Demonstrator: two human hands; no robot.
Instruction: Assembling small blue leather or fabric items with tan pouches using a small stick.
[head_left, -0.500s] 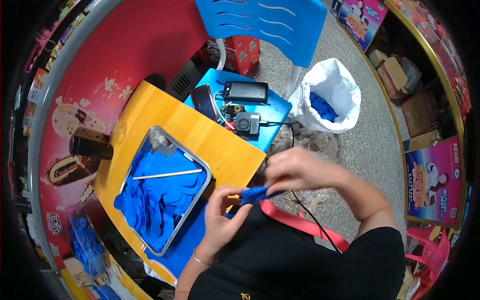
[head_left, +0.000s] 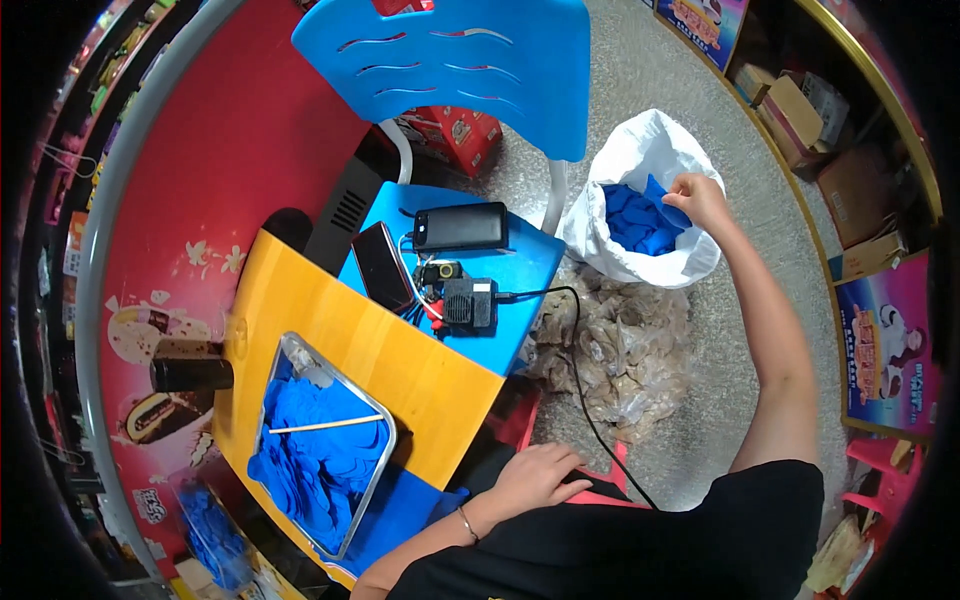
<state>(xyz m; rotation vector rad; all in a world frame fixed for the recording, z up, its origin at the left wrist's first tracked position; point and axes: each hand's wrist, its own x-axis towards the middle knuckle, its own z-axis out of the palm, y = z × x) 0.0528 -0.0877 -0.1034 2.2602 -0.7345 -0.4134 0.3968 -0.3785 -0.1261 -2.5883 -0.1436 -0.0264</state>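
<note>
One right hand [head_left: 697, 201] pinches one thin blue piece [head_left: 660, 197] over the mouth of one white sack [head_left: 640, 140].
Head view: the left hand [head_left: 536, 478] lies near the lap, fingers loosely extended, holding nothing visible. A light pinch at the edge, released low within the sack's rim, would probably keep the piece from slipping outside. Counted: one yellow table [head_left: 330, 300], one metal tray [head_left: 371, 492], one pale stick [head_left: 326, 426], one blue chair [head_left: 450, 85]; the blue pieces heaped in tray and sack overlap too much to count.
</note>
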